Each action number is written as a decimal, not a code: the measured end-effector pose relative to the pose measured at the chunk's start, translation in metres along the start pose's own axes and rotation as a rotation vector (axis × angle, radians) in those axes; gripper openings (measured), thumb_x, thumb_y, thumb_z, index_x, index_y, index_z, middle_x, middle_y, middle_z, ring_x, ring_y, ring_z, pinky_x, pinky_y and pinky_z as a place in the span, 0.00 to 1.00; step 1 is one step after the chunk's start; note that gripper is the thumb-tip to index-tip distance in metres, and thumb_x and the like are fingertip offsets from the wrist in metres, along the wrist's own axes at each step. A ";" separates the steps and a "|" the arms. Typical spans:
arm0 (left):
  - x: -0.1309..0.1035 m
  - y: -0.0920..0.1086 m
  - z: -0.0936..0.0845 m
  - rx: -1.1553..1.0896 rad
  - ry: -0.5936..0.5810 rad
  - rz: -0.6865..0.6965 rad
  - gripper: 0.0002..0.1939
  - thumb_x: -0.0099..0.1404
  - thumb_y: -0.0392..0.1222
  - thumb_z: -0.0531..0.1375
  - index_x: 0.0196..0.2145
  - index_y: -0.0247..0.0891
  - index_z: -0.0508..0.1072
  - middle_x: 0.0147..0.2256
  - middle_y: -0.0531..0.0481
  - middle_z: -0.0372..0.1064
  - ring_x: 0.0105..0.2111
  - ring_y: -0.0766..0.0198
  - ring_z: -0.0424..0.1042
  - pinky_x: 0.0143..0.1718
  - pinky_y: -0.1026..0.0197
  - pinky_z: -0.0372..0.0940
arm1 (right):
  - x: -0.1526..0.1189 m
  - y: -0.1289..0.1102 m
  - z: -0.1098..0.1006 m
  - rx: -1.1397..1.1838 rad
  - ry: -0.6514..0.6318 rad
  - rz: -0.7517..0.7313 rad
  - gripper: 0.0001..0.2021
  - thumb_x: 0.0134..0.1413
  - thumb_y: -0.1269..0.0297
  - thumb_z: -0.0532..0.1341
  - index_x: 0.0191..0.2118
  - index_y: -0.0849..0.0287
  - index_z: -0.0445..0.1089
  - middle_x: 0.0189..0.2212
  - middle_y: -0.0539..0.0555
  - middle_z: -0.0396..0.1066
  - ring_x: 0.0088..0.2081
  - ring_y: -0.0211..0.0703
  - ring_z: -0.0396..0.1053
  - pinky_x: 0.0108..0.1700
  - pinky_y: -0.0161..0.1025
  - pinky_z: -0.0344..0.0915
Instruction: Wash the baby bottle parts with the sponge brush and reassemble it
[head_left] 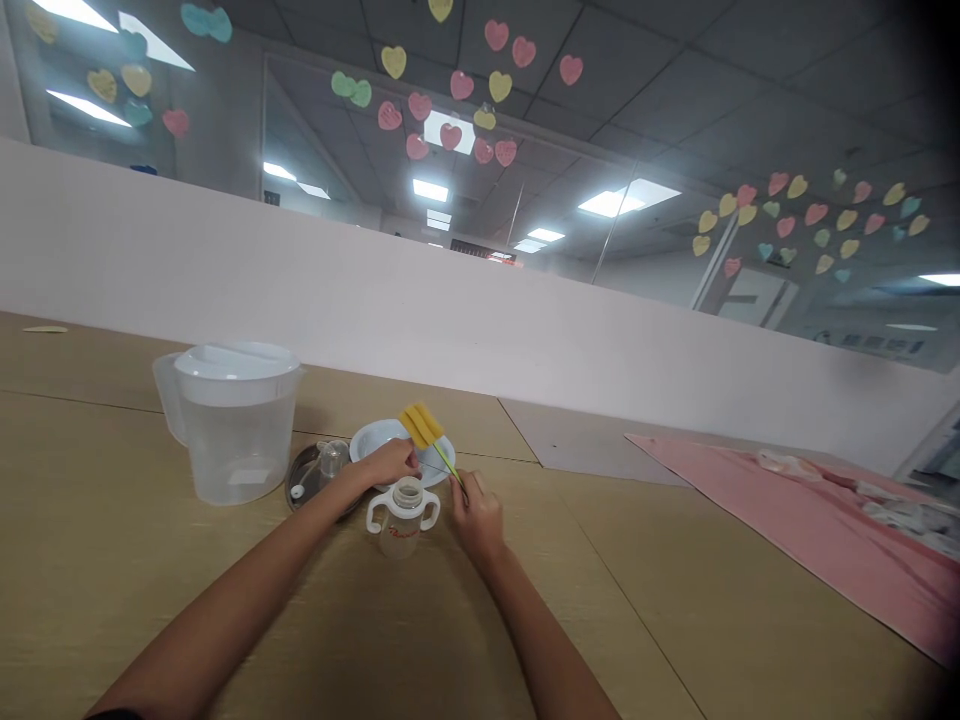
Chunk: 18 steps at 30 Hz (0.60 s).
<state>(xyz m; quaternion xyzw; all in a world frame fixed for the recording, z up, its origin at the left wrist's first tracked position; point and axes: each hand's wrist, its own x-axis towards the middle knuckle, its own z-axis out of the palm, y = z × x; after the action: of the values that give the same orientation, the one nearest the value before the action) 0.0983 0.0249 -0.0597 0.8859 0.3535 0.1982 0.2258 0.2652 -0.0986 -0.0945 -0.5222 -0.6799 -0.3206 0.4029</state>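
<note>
My right hand point(480, 518) is closed round the thin green handle of a yellow sponge bottle brush point(422, 424), its sponge head tilted up to the left. Over the white bowl point(365, 436) is my left hand point(392, 462), fingers curled downward and together; what they pinch, if anything, is hidden. Just in front of the bowl a clear baby bottle point(400, 538) stands upright without a lid, with white handles on both sides and red print. Left of it, partly behind my left forearm, a round metal tray point(300, 468) carries a clear bottle cap point(333, 457) and a small white part.
A large lidded clear plastic pitcher point(238, 440) stands on the wooden table point(315, 640) at the left. A pink cloth point(795, 530) with white crumpled items covers the right side. Along the back runs a low white wall point(450, 320) below glass with heart-shaped notes.
</note>
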 end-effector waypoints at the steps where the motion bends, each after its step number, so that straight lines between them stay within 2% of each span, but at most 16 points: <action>1: 0.001 0.000 0.001 -0.007 0.004 -0.003 0.09 0.49 0.42 0.59 0.28 0.35 0.72 0.31 0.47 0.73 0.32 0.58 0.72 0.35 0.62 0.65 | 0.000 0.000 0.000 0.002 0.004 -0.002 0.16 0.66 0.63 0.47 0.37 0.62 0.69 0.26 0.53 0.71 0.26 0.33 0.67 0.28 0.30 0.57; 4: 0.002 -0.001 0.005 -0.026 0.024 -0.007 0.09 0.48 0.40 0.59 0.28 0.35 0.71 0.29 0.48 0.72 0.30 0.60 0.71 0.32 0.63 0.64 | 0.000 0.000 0.000 0.014 0.014 -0.007 0.16 0.66 0.63 0.47 0.36 0.61 0.69 0.26 0.52 0.70 0.26 0.33 0.66 0.28 0.30 0.56; 8: 0.001 0.000 0.003 -0.041 0.077 -0.007 0.14 0.48 0.39 0.60 0.34 0.33 0.72 0.29 0.47 0.73 0.29 0.60 0.71 0.30 0.64 0.62 | 0.001 0.000 0.000 0.029 0.018 0.006 0.15 0.66 0.63 0.47 0.36 0.61 0.69 0.27 0.53 0.71 0.26 0.34 0.67 0.28 0.30 0.57; 13: -0.002 0.005 -0.018 -0.070 0.179 0.008 0.15 0.51 0.38 0.59 0.38 0.33 0.71 0.29 0.48 0.74 0.30 0.60 0.73 0.30 0.64 0.62 | 0.000 0.001 0.000 0.052 0.034 0.050 0.15 0.66 0.62 0.47 0.39 0.62 0.69 0.28 0.53 0.71 0.27 0.34 0.68 0.29 0.30 0.58; 15: -0.004 0.008 -0.030 -0.088 0.226 0.020 0.22 0.52 0.39 0.59 0.47 0.33 0.68 0.30 0.49 0.75 0.31 0.60 0.73 0.30 0.64 0.63 | 0.000 0.001 0.000 0.058 0.025 0.054 0.16 0.66 0.62 0.47 0.39 0.62 0.69 0.28 0.53 0.71 0.27 0.34 0.68 0.29 0.29 0.58; 18: -0.009 0.012 -0.047 -0.136 0.300 0.043 0.37 0.51 0.42 0.62 0.58 0.34 0.56 0.32 0.50 0.75 0.33 0.60 0.74 0.33 0.64 0.64 | -0.001 0.003 0.002 0.030 -0.015 0.047 0.17 0.66 0.61 0.46 0.38 0.62 0.70 0.27 0.53 0.70 0.26 0.34 0.67 0.28 0.30 0.57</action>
<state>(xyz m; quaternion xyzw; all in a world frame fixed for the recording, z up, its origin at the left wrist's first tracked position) 0.0742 0.0228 -0.0163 0.8363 0.3501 0.3565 0.2256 0.2678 -0.0962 -0.0964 -0.5343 -0.6751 -0.2970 0.4129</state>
